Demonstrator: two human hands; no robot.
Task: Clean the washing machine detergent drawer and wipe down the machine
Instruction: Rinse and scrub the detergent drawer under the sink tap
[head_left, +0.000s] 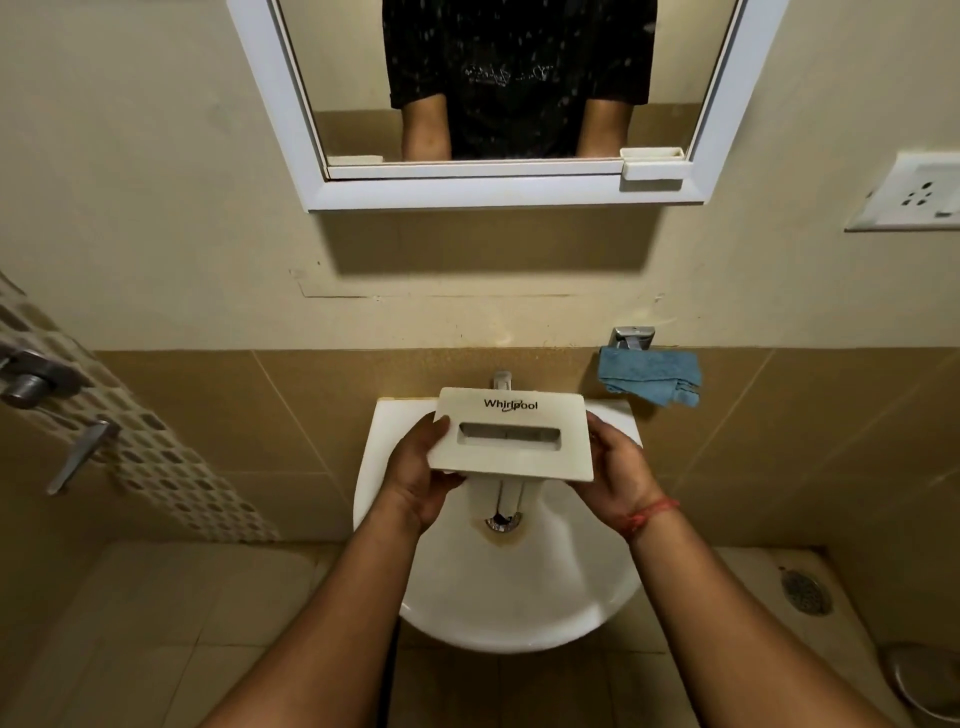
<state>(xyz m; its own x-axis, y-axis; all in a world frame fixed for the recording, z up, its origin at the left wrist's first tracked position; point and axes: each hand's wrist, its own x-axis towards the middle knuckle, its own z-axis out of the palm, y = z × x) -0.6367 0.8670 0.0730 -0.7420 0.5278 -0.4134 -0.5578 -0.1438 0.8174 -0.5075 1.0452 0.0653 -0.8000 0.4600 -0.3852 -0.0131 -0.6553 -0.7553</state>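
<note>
Both forearms reach forward from the bottom of the head view. Left hand (418, 480) grips the left end of the detergent drawer (511, 434), thumb on its front panel; right hand (615, 470) clasps the right end, fingers curled round the edge. That drawer hangs above the sink (519, 597), front panel up, its body hidden below, just in front of the tap (501, 379). No water seems to run.

Rinsing looks like the step in hand. Better to free one hand for the tap, tilt the compartments under the stream and keep the drawer low in the basin against splashing. A blue cloth (649, 374) hangs near for wiping.
</note>
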